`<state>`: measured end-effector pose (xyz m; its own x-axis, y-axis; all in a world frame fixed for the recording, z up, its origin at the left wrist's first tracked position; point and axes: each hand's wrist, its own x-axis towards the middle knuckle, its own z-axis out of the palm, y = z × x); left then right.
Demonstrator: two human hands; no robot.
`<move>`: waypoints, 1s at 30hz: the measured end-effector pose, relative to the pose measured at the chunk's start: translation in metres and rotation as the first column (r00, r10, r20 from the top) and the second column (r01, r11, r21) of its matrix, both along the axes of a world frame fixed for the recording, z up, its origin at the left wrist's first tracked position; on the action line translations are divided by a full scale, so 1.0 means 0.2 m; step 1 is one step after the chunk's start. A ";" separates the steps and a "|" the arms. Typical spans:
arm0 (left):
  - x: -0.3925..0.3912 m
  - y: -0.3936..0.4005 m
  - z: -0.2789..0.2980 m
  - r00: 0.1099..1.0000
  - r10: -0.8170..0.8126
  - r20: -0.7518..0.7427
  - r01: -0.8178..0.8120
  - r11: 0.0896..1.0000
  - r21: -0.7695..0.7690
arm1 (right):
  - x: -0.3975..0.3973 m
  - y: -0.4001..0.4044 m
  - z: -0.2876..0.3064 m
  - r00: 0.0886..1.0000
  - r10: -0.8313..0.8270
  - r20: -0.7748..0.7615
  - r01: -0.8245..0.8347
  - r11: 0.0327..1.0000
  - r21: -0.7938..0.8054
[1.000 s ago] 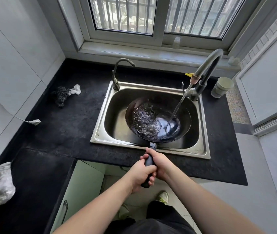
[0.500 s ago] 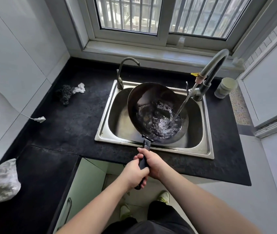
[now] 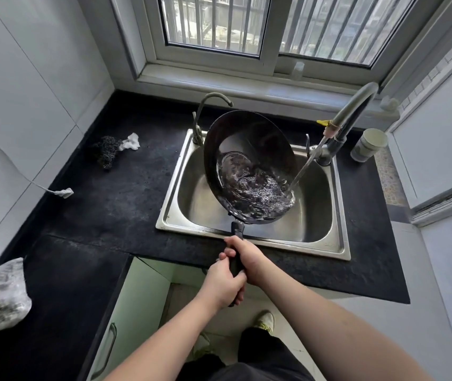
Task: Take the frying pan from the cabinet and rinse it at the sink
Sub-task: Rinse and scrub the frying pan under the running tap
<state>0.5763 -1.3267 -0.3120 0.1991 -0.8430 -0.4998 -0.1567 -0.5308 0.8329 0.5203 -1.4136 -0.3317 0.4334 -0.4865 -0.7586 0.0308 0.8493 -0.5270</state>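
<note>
Two hands grip one long black handle (image 3: pixel 236 243). Frying pan (image 3: pixel 249 149): dark, round, shallow-walled metal, dull matte on the raised far wall, glossy where wet. It sits above the sink (image 3: pixel 326 244), tilted with the far-left rim high and the near-right rim low. Water (image 3: pixel 257 193) pools in the low part, churned and sparkling, and spills at the right lip. A thin stream (image 3: pixel 303 169) falls aslant from the tall curved grey tap (image 3: pixel 354 108) and meets the pan near its right edge.

Sink: single rectangular basin, brushed stainless steel, rounded corners, flat rim set into a black speckled stone counter (image 3: pixel 125 193). A second, smaller gooseneck tap (image 3: pixel 205 105) stands at the back-left corner, partly behind the pan.

Right hand (image 3: pixel 246 257): forward on the handle, fingers curled over it from the right, clenched, knuckles up. Left hand (image 3: pixel 224 284): directly behind, wrapped round the handle's end, also clenched; the two hands touch. Both forearms are bare and reach in from the lower edge, converging at the handle.

On the counter left of the sink lie a dark wiry scouring pad (image 3: pixel 107 152) touching a crumpled white scrap (image 3: pixel 131 141). A pale cylindrical jar (image 3: pixel 369 145) stands right of the tall tap.
</note>
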 end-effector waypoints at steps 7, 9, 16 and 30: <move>0.00 -0.08 0.04 1.000 0.000 0.001 0.000 1.000 0.031 | 0.01 -0.06 0.02 0.999 0.033 -0.037 -0.032 0.999 0.009; -0.01 -0.10 0.07 1.000 0.000 -0.014 0.001 0.998 0.061 | 0.00 -0.08 0.04 0.999 0.020 -0.035 -0.019 1.000 0.025; -0.06 -0.14 0.07 0.985 0.057 -0.161 -0.032 0.987 0.157 | -0.08 -0.08 0.05 0.991 0.036 -0.130 -0.027 0.997 0.070; -0.09 -0.25 0.22 0.728 0.315 -0.610 -0.149 0.940 0.308 | -0.11 -0.14 0.34 0.882 0.243 -0.403 -0.189 0.967 0.170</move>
